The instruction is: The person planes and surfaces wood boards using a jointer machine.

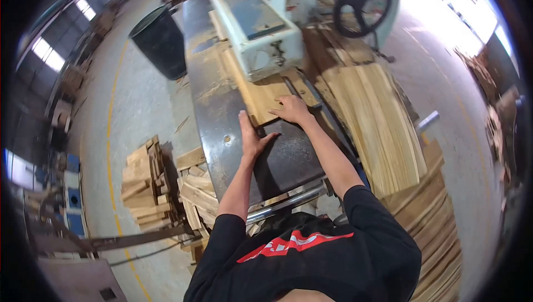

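Observation:
A light wooden board [261, 99] lies flat on the dark metal machine table [294, 152], its far part running under the pale green machine head [272, 52]. My left hand [255, 140] is at the board's near left corner, fingers stretched forward along its edge and thumb spread out to the right. Over the near end of the board, my right hand [292, 109] bends its fingers down onto the wood, gripping it. A dark metal guide bar [311, 94] runs just right of that hand. The undersides of my right fingers are hidden.
Stacked planks [377, 130] stand right of the table, with a black handwheel [362, 5] beyond them. A dark bin [161, 41] stands on the left. Wood offcuts [141, 185] are piled on the floor at left. A metal roller [286, 203] crosses the table's near edge.

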Action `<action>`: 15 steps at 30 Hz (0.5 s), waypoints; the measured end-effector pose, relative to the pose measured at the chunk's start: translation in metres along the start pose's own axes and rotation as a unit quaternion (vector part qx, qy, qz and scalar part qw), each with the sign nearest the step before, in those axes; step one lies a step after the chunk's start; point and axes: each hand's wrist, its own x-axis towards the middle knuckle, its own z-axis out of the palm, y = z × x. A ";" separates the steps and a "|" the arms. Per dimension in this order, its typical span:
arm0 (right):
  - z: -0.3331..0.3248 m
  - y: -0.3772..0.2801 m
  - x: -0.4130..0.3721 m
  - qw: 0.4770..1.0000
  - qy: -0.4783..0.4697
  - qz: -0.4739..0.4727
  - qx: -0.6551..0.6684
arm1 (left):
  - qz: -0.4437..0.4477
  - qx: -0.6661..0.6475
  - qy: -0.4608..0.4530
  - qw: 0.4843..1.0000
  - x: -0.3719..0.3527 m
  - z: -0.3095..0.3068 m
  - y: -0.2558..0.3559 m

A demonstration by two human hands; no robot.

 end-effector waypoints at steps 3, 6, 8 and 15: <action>-0.024 0.037 -0.045 0.985 0.141 0.023 -0.101 | -0.004 -0.013 -0.008 1.000 -0.002 0.003 -0.001; -0.076 0.053 -0.107 0.949 0.232 0.134 -0.167 | -0.008 -0.016 0.005 1.000 -0.002 0.009 -0.009; -0.116 0.070 -0.145 0.913 0.250 0.217 -0.239 | -0.023 -0.013 0.005 1.000 0.000 0.009 -0.008; -0.188 0.134 -0.244 0.874 0.075 0.448 -0.171 | -0.011 0.006 -0.016 1.000 0.001 0.007 -0.008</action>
